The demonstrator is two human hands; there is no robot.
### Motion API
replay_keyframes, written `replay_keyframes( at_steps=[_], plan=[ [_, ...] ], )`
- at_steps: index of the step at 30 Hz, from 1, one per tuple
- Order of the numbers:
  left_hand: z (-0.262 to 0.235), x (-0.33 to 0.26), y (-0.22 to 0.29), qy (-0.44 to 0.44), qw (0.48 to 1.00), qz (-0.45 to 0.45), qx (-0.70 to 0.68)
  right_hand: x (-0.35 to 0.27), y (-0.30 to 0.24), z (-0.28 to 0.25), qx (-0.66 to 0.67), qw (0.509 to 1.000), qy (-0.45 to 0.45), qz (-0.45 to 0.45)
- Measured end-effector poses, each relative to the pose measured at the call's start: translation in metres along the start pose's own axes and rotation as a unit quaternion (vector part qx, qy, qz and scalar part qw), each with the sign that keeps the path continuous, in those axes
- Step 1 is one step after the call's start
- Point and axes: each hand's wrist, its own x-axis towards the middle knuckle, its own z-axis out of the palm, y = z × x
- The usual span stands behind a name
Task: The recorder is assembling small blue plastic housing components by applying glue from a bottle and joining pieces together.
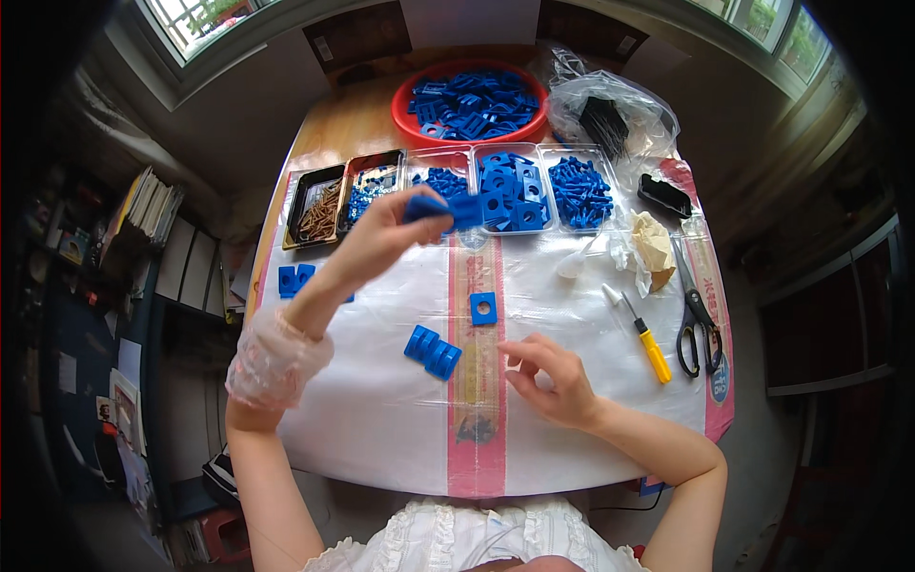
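Note:
My left hand (389, 227) is raised over the near edge of the bins, closed on a blue plastic piece (465, 211); it is slightly blurred, so I cannot tell whether it is one piece or more. Above the table, my right hand (553, 383) has its fingers curved and apart, holding nothing. Just beyond its fingertips lies a blue square piece with a round hole (483, 308). To the left of that hand, several blue pieces stand packed in a short row (433, 353). More blue pieces (295, 279) lie at the left, partly behind my forearm.
Along the back stand trays of brown screws (320, 217), small blue parts (374, 191), blue square pieces (515, 191) and blue pegs (579, 194). Behind them is a red basin (404, 122). A yellow-handled screwdriver (654, 357), scissors (699, 329) and crumpled paper (652, 243) lie right.

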Motion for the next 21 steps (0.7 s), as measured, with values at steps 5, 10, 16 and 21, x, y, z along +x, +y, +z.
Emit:
replay_keyframes(
  at_steps=[5,10,16,21],
  plan=[
    [0.066,-0.097,0.003,-0.044,0.999,0.006,-0.023,0.003,0.0,0.001,0.186,0.981,-0.015,0.058],
    [0.098,-0.123,-0.013,-0.003,0.921,0.249,0.299,-0.003,-0.009,0.007,0.15,0.988,-0.028,0.029],
    [0.103,-0.141,-0.019,-0.042,0.889,0.234,0.393,0.0,-0.011,-0.009,-0.243,0.939,-0.045,-0.241],
    [0.104,-0.167,-0.025,-0.047,0.889,0.166,0.425,0.007,-0.013,-0.015,-0.37,0.851,-0.157,-0.337]
  ],
)
